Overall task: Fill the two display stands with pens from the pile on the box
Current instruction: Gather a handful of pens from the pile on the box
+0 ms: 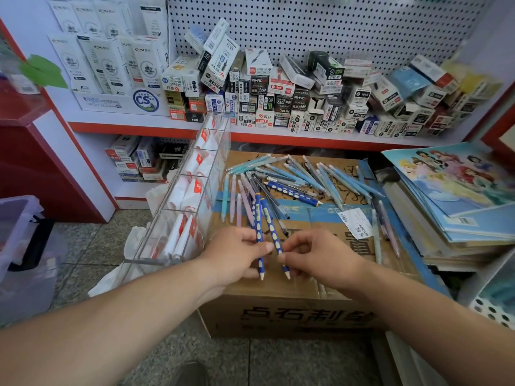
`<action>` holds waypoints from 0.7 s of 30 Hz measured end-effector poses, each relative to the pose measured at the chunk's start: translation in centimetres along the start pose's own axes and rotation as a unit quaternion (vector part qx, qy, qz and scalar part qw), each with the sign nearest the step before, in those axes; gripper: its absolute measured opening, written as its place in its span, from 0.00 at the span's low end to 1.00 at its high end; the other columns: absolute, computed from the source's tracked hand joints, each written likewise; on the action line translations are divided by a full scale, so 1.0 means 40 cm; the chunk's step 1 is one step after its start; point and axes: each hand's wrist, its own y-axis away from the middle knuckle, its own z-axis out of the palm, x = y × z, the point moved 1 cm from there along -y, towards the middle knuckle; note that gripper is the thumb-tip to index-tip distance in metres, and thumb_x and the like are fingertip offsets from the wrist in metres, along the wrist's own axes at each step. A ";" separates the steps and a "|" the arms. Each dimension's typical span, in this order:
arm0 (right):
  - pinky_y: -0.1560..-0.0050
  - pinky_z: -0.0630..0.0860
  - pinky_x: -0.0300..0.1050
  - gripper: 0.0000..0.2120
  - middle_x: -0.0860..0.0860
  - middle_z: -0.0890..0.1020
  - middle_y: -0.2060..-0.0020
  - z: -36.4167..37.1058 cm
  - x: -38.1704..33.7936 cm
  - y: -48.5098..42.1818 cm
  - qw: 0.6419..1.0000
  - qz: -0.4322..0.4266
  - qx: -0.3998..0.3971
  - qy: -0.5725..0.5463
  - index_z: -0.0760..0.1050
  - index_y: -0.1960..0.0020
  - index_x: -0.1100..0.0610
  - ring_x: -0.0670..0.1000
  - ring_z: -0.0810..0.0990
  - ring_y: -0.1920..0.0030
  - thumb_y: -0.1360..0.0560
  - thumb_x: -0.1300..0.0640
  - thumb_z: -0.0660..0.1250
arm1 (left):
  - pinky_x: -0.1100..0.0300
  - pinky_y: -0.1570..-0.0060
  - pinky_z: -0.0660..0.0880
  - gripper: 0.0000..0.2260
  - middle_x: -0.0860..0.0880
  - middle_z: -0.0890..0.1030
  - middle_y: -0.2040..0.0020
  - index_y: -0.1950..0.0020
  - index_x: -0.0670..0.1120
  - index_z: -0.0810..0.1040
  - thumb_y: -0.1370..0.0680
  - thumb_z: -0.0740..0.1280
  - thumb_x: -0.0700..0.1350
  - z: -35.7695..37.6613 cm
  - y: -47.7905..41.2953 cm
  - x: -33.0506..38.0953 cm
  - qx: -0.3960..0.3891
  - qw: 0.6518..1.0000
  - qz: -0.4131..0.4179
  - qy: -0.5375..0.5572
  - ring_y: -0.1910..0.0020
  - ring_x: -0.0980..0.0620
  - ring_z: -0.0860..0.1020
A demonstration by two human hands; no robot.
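While left hand (237, 252) pinches blue pen (258, 218) | right hand (320, 254) pinches second pen (269, 222)

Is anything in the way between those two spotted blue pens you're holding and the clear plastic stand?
Nothing visible. The left hand and right hand each pinch one dark blue pale-spotted pen over the brown cardboard box; the clear acrylic display stand stands just left of them, only air between.

I read a round blue "CS" badge (145, 100) on the white display carton (106, 103) at upper left. At upper centre, a black shelf box (259, 84) says "AIHAO 1389" and a white box (264, 121) says "2001". Lower centre, the cardboard box (220, 319) front carries "点石" in big black characters.
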 end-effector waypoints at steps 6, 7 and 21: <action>0.65 0.78 0.40 0.04 0.51 0.84 0.66 0.025 -0.014 0.008 0.997 -0.077 -0.010 0.019 0.84 0.53 0.58 0.46 0.78 0.68 0.25 0.58 0.76 | 0.53 0.55 0.84 0.07 0.41 0.87 0.48 0.42 0.40 0.81 0.20 0.70 0.38 0.012 0.022 0.012 -0.045 0.993 -0.038 0.106 0.50 0.45 0.87; 0.65 0.78 0.39 0.03 0.50 0.84 0.66 0.024 -0.014 0.002 0.996 -0.085 -0.016 0.035 0.85 0.54 0.56 0.45 0.78 0.67 0.25 0.56 0.76 | 0.54 0.56 0.84 0.06 0.40 0.87 0.48 0.43 0.39 0.81 0.19 0.70 0.38 0.006 0.024 0.010 -0.042 0.994 -0.039 0.095 0.50 0.46 0.87; 0.41 0.71 0.42 0.19 0.46 0.73 0.44 0.058 -0.014 -0.157 0.913 -0.190 0.000 0.361 0.74 0.28 0.46 0.47 0.73 0.43 0.18 0.49 0.65 | 0.57 0.64 0.83 0.03 0.38 0.84 0.54 0.47 0.42 0.78 0.17 0.65 0.37 -0.028 0.029 -0.017 0.037 0.997 -0.032 0.052 0.58 0.44 0.84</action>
